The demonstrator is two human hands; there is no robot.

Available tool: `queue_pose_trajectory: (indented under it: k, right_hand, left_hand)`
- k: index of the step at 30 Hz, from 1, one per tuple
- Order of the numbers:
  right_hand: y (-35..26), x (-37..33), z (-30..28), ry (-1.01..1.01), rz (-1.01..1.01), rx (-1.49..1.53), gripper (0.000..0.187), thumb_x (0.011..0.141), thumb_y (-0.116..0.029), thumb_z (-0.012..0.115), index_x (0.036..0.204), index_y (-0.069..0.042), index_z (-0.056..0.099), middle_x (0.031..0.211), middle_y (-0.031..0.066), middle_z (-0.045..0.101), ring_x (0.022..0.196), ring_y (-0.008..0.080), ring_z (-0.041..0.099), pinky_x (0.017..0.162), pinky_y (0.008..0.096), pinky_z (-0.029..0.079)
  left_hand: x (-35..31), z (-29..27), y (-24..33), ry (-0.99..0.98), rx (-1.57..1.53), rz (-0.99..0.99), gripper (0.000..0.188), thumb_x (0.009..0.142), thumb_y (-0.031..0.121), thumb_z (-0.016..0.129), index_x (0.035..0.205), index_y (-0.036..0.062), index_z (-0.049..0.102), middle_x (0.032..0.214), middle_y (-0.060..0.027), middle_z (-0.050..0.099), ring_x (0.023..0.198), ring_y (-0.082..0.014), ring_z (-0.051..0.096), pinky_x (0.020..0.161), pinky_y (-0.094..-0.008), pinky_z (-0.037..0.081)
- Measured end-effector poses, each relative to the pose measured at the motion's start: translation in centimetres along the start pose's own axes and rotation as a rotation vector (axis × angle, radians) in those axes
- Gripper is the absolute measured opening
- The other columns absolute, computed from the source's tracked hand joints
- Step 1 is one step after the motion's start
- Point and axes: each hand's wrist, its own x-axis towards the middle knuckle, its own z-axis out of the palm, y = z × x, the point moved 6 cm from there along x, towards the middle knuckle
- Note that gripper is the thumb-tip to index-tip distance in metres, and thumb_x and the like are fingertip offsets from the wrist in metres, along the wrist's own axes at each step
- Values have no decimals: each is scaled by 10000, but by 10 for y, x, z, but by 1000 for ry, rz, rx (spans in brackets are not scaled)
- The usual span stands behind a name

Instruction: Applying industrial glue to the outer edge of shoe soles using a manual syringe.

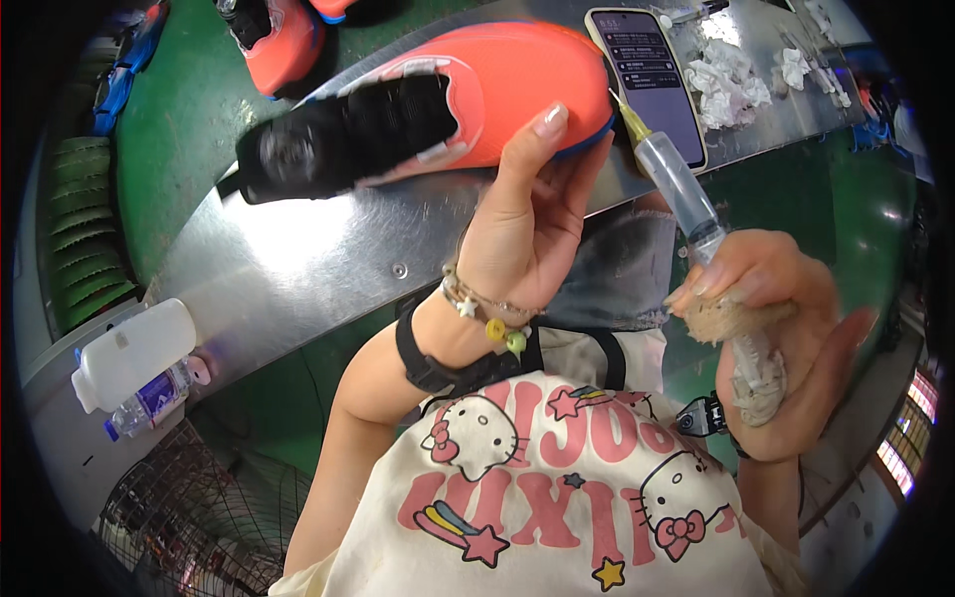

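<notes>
My left hand (527, 224) grips a bright orange sports shoe (517, 75) from its near side, the thumb lying on the upper. The shoe has a black collar (348, 134), and its toe points right, above the metal bench. In my right hand (786, 289) is a clear syringe (676, 184) with a yellow needle hub (634, 124); the needle tip is close to the toe's edge. A tan sponge-like piece (734, 320) and a whitish crumpled wad (758, 383) are also held within my right fingers and palm.
A phone (652, 109) lies on the metal bench (328, 269) behind the needle, with crumpled white tissues (731, 88) to its right. Another orange shoe (284, 50) is at the far left. Nearer left are a white bottle (139, 348) and a clear plastic bottle (154, 398) above a wire cage (189, 507).
</notes>
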Motion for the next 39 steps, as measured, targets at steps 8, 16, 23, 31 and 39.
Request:
queue_pose_trajectory:
  k: [8, 16, 23, 31, 39]
  right_hand:
    - [7, -3, 3, -155, -62, -16, 544, 899, -466, 99, 914, -61, 463, 860, 142, 448, 781, 245, 484, 731, 386, 429]
    - [19, -3, -10, -39, -124, 109, 594, 894, -477, 153, 923, 4, 500, 897, 178, 493, 801, 245, 510, 742, 352, 434]
    - [18, 21, -68, 172, -232, -28, 398, 906, -300, 257, 1007, 35, 445, 996, 175, 480, 857, 202, 500, 795, 316, 401]
    - [63, 54, -110, 400, -33, -77, 314, 885, -186, 318, 1062, 27, 466, 986, 100, 509, 892, 144, 486, 793, 276, 390]
    - [79, 59, -122, 303, -109, -178, 330, 857, -189, 348, 1095, 25, 429, 1041, 99, 468, 914, 151, 453, 801, 266, 372]
  left_hand:
    - [-8, 14, 11, 181, 33, -15, 266, 763, 166, 643, 969, 42, 531, 942, -26, 596, 863, -102, 578, 852, -239, 472]
    - [-6, 16, 18, 202, 79, -40, 289, 764, 182, 645, 991, 41, 535, 955, -40, 595, 872, -129, 580, 851, -240, 468]
    - [-13, -15, 129, 190, 90, 19, 481, 751, 275, 643, 1146, 63, 468, 1141, -81, 526, 903, -96, 583, 752, -200, 500]
    - [-28, -94, 323, 362, 304, 315, 548, 709, 381, 651, 1068, 0, 489, 1001, -90, 601, 877, -165, 602, 722, -252, 524]
    - [-62, -137, 540, 929, 448, 1001, 433, 668, 519, 553, 841, 122, 561, 720, -41, 595, 497, -158, 467, 484, -276, 387]
